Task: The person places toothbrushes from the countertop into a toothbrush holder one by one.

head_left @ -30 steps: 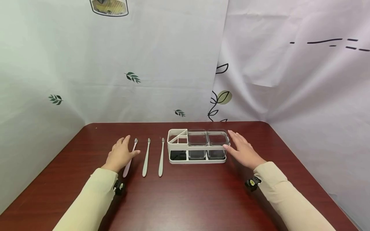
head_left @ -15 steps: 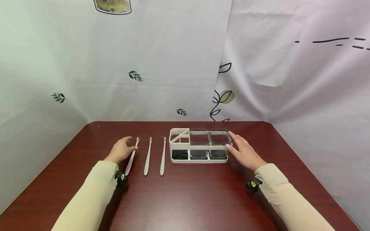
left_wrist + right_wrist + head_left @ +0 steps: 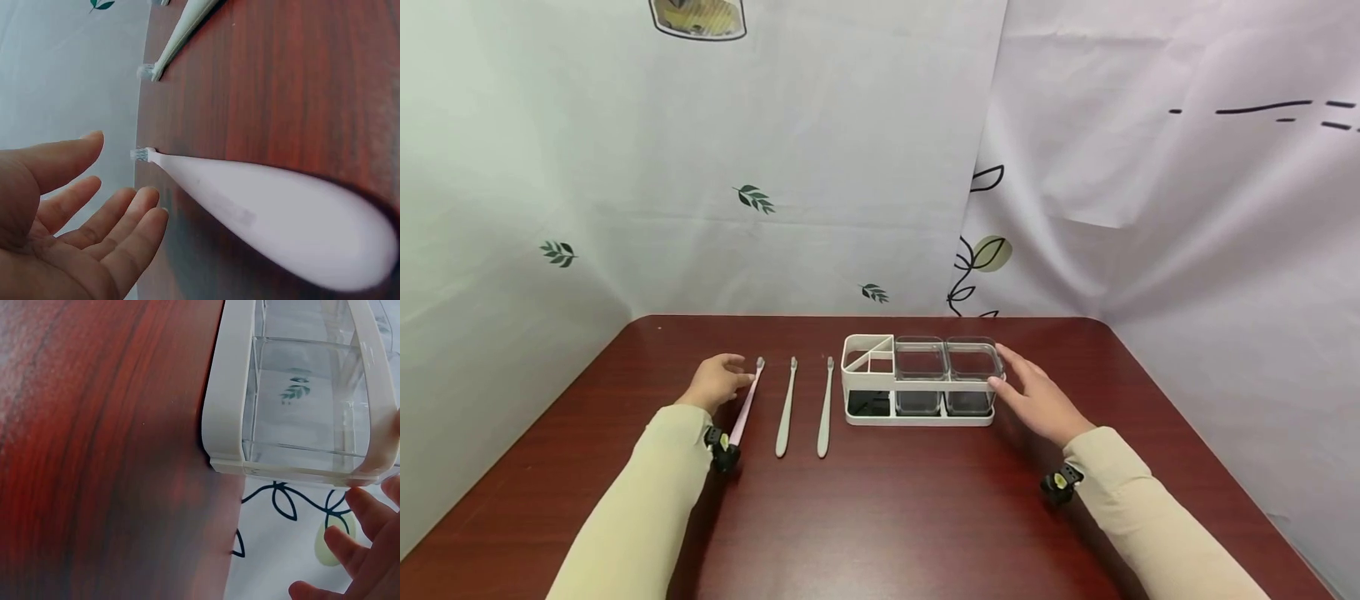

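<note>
A pink toothbrush point(image 3: 745, 412) lies on the table at the left, its head pointing away from me. My left hand point(image 3: 715, 383) is beside its upper part, thumb apart from the bent fingers; in the left wrist view nothing is between them. Two pale toothbrushes, one in the middle point(image 3: 786, 412) and one further right point(image 3: 825, 412), lie parallel to it. The white toothbrush holder point(image 3: 917, 421) has a divided slot at left and two clear cups, one central point(image 3: 920, 362) and one at the right end point(image 3: 973, 362). My right hand point(image 3: 1037, 400) rests against that right end, fingers extended at its upper rim.
The dark red wooden table point(image 3: 880, 517) has rounded far corners. White fabric point(image 3: 820, 167) printed with leaves hangs behind it and along both sides. Each wrist wears a small black camera, the left one point(image 3: 722, 450) close to the pink toothbrush's handle end.
My left hand has moved slightly toward the pink toothbrush, its fingers bending and the thumb coming nearer to them. The right hand stays at the holder. The head view has shifted slightly.
</note>
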`<state>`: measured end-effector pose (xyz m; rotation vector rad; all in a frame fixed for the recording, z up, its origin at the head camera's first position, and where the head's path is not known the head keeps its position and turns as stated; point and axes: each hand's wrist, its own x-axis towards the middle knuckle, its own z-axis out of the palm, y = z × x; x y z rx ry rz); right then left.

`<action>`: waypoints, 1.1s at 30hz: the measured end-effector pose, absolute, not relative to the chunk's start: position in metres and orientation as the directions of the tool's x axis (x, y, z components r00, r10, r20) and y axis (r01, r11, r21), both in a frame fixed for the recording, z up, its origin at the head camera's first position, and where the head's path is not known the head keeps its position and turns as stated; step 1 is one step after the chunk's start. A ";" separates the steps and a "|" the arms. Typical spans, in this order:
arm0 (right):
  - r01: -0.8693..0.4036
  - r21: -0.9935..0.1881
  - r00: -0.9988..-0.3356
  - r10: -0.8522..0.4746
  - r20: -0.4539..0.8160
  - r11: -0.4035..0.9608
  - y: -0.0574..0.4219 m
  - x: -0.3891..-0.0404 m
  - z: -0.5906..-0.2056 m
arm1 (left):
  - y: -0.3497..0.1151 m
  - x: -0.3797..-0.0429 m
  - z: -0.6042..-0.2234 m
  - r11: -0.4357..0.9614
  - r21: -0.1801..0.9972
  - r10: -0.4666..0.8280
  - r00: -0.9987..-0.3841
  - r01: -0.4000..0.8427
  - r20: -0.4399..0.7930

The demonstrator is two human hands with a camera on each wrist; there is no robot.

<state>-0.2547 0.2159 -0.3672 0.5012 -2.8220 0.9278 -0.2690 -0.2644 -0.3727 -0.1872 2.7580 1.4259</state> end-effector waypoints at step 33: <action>-0.376 -0.492 -0.926 -0.302 0.227 0.785 0.217 -0.254 -0.359 | -0.265 -0.300 -0.381 0.640 0.740 -0.115 -0.978 -0.208 -0.175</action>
